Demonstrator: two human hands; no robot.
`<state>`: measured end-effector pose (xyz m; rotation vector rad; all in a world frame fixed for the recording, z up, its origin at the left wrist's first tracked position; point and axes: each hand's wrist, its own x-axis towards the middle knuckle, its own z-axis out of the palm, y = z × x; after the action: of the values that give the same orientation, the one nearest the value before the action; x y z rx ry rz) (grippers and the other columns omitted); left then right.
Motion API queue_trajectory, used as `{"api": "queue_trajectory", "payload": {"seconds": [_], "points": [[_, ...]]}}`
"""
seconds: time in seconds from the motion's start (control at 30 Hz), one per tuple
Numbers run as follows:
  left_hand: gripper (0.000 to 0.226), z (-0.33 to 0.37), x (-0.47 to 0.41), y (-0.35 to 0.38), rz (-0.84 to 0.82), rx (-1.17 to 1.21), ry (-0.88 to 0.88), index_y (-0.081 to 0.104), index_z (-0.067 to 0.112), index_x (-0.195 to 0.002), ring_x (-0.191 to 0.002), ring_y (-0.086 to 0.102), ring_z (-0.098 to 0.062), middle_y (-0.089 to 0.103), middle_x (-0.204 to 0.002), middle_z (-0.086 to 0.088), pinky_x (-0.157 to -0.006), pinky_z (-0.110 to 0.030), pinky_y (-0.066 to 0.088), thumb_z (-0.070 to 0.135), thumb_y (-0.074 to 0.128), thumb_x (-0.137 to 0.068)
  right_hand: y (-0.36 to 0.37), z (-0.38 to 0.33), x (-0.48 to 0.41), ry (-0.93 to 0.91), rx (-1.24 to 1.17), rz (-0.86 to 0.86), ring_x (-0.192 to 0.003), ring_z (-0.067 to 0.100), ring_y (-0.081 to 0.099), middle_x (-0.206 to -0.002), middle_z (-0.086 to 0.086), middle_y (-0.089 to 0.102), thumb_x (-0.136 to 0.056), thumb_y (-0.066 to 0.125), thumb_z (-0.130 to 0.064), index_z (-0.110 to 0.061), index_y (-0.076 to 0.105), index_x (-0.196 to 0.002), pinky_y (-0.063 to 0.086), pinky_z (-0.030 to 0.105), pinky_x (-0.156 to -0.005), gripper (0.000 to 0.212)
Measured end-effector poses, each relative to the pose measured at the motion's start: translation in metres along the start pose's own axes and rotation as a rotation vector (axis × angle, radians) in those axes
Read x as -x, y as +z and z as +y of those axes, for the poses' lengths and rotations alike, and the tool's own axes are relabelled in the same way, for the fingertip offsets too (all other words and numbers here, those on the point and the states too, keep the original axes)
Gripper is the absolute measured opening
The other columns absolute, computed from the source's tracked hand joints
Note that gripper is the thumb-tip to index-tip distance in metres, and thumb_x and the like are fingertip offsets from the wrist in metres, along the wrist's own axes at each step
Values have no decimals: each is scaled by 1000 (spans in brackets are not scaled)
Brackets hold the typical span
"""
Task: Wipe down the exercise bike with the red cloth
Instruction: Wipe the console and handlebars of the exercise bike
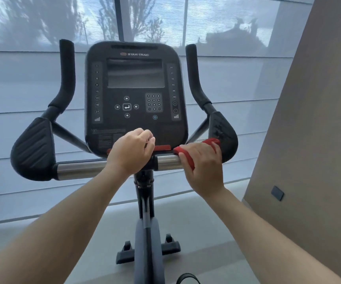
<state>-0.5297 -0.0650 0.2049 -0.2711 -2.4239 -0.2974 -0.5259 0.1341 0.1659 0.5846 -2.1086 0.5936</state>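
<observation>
Mid-wipe on the handlebar (79, 169), the right hand (203, 167) clasps the red cloth (186, 158) round it, the left hand (130, 152) curled, its hold unclear; next, probably slide rightward over the elbow pad (225, 136).

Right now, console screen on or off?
Off, as far as visible: the console screen is dark and blank, with no lit figures.

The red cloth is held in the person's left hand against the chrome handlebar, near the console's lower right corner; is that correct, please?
Not quite. The head view shows the red cloth held in the right hand, not the left. The rest stands: it lies against the chrome handlebar, near the lower right corner of the console.
</observation>
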Motion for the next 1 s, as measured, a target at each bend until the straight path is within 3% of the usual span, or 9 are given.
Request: {"api": "queue_trajectory", "payload": {"seconds": [0.17, 0.3, 0.4, 0.57, 0.7, 0.83, 1.0], "points": [[28, 1, 0, 0, -14, -6, -1, 62, 10, -94, -82, 58, -26, 61, -87, -6, -66, -39, 48, 25, 38, -97, 3, 0, -4, -124, -1, -28, -96, 19, 61, -102, -4, 68, -94, 48, -38, -20, 65, -108, 41, 41, -96, 28], [29, 2, 0, 1, -30, -10, -16, 61, 10, -93, -84, 58, -26, 63, -90, -6, -70, -42, 49, 25, 36, -97, 3, 16, 1, -84, 37, 54, -94, 20, 61, -98, -2, 68, -95, 48, -37, -18, 64, -107, 42, 40, -97, 28], [28, 3, -1, 0, -22, -21, -35, 61, 12, -96, -86, 58, -25, 63, -92, -5, -69, -40, 50, 27, 37, -96, 14, -3, 4, 11, 44, 89, -95, 21, 60, -98, -1, 67, -95, 45, -37, -18, 64, -104, 39, 42, -100, 28], [27, 3, 0, 2, -10, -56, -35, 61, 15, -95, -83, 59, -25, 63, -89, -2, -60, -34, 45, 28, 37, -95, 5, 17, 11, -98, 44, 76, -102, 22, 59, -104, 0, 67, -93, 52, -36, -17, 64, -110, 40, 44, -100, 28], [26, 3, -1, 2, -18, -71, -18, 60, 15, -93, -79, 58, -25, 61, -84, -2, -58, -31, 40, 28, 38, -95, 10, -6, 10, 183, 2, 128, -105, 23, 57, -103, 1, 66, -95, 44, -36, -16, 65, -105, 37, 46, -101, 31], [25, 4, 0, -1, -24, -75, -21, 57, 15, -89, -75, 55, -24, 57, -80, 0, -57, -31, 35, 29, 36, -95, 18, -28, 16, 171, -22, 99, -112, 22, 54, -112, 0, 64, -95, 44, -35, -17, 63, -111, 35, 45, -104, 31], [28, 6, 2, -6, -120, -21, 8, 58, 17, -96, -86, 58, -22, 61, -94, 1, -65, -34, 47, 31, 33, -98, 19, -45, 27, 304, -63, 146, -122, 24, 48, -124, 4, 59, -95, 48, -27, -13, 59, -120, 34, 47, -108, 31]]}}
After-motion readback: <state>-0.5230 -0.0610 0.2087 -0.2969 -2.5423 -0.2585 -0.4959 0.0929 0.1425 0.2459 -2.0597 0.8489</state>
